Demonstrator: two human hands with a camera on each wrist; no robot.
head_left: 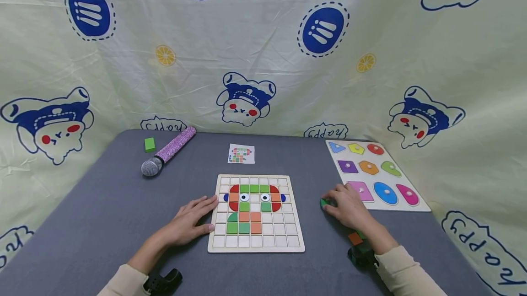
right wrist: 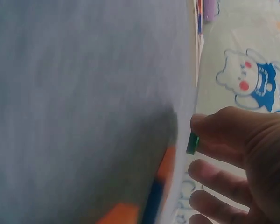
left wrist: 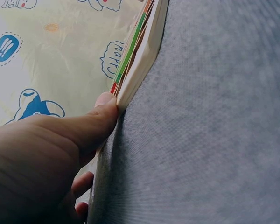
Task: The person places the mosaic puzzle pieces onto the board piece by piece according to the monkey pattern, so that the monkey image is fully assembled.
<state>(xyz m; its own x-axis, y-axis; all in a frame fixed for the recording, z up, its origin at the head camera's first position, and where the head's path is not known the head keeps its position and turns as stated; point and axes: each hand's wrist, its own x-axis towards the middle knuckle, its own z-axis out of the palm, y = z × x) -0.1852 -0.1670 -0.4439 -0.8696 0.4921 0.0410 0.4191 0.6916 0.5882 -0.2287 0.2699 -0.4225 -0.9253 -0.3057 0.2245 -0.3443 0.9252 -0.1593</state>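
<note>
A pale wooden grid board (head_left: pixel 281 228) lies at the middle of the table, with red, orange, green and blue tiles forming a pattern and two eye tiles (head_left: pixel 244 197) in it. My left hand (head_left: pixel 188 222) rests at the board's left edge, fingers extended; in the left wrist view its thumb (left wrist: pixel 102 109) touches the board's side. To the right of the board, my right hand (head_left: pixel 347 205) pinches a small green tile (right wrist: pixel 192 143) between thumb and finger. Beneath the right wrist lie an orange tile (head_left: pixel 355 238) and a partly hidden green one (head_left: pixel 361 234).
A glittery pink microphone (head_left: pixel 176 145) and a green block (head_left: pixel 149 144) lie at the back left. Behind the board is a small pattern card (head_left: pixel 241 153). A white knobbed shape puzzle (head_left: pixel 337 149) stands at the right, beside the right hand. A printed curtain hangs behind.
</note>
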